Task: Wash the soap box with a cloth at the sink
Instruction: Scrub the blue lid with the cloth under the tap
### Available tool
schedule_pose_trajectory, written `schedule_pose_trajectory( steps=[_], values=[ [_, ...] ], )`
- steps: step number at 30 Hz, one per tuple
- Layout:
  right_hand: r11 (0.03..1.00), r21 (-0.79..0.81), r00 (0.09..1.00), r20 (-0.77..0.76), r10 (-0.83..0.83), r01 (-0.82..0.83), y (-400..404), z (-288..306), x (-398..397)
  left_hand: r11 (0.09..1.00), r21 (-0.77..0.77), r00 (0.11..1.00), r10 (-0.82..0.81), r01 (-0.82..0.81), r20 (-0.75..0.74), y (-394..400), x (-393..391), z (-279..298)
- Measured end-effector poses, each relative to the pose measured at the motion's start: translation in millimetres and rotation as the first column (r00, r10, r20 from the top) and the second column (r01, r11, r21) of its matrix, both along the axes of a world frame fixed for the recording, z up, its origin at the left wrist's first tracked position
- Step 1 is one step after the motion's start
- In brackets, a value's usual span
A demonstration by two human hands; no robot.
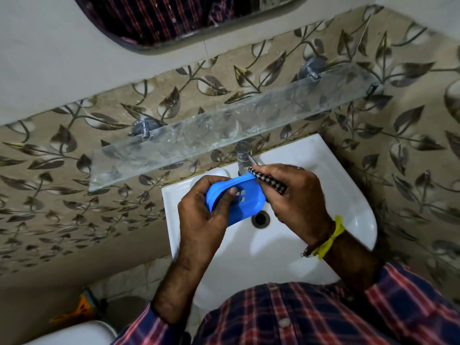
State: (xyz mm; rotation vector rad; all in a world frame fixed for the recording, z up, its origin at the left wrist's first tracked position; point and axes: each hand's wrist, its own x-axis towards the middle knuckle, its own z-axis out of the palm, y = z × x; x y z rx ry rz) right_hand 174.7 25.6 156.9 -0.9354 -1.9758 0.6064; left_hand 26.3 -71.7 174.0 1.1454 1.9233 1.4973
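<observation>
Your left hand (204,217) clamps its grip around the blue soap box (242,197), holding it tilted above the white sink (348,200), just over the drain (260,219). Your right hand (296,197) is closed on the checked cloth (267,179), pressing it against the box's far rim below the tap (243,155).

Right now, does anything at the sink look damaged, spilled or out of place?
Nothing stands out. The left hand holds the blue soap box over the sink, the right hand presses the checked cloth on its rim.
</observation>
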Motion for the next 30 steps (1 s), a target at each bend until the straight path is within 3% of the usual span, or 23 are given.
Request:
schedule_pose_trajectory(
  steps=[2, 4, 7, 9, 11, 13, 17, 23, 27, 30],
  values=[
    [0.996, 0.087, 0.997, 0.083, 0.007, -0.014, -1, 2, -1, 0.994, -0.102, 0.999, -0.033, 0.032, -0.008, 5, -6, 1],
    [0.984, 0.174, 0.992, 0.127, 0.02, -0.042, 0, 6, -2, 0.971, -0.227, 0.978, -0.114, 0.072, -0.176, 8, -9, 3],
    [0.98, 0.197, 0.999, 0.043, -0.007, -0.001, 5, 8, -5, 0.985, -0.162, 0.967, -0.09, 0.052, -0.237, 8, -4, 7],
    [0.999, 0.043, 0.994, -0.108, -0.028, 0.033, 5, 8, -6, 0.999, -0.038, 0.983, -0.009, 0.002, -0.183, 6, 1, 7],
    [0.978, -0.208, 0.968, -0.234, -0.085, 0.036, 1, 4, -7, 0.999, 0.038, 0.992, 0.039, -0.035, -0.119, 4, 4, 5],
    [0.933, -0.357, 0.953, -0.264, -0.151, 0.049, -3, 0, -9, 0.999, 0.038, 0.994, 0.041, -0.038, -0.097, 4, 5, 2],
    [0.9, -0.434, 0.93, -0.318, -0.183, 0.029, -4, -1, -11, 0.991, 0.113, 0.996, 0.079, -0.073, -0.05, 0, 14, -3],
    [0.699, -0.708, 0.83, -0.448, -0.334, -0.101, -15, 2, -20, 0.957, 0.249, 0.982, 0.17, -0.146, -0.081, 5, 22, -13],
    [0.646, -0.757, 0.826, -0.423, -0.372, -0.097, -15, 2, -24, 0.941, 0.299, 0.976, 0.194, -0.157, -0.1, 3, 27, -26],
    [0.623, -0.773, 0.873, -0.382, -0.305, -0.12, -20, 1, -23, 0.926, 0.338, 0.977, 0.2, -0.166, -0.068, 4, 29, -29]
  ],
)
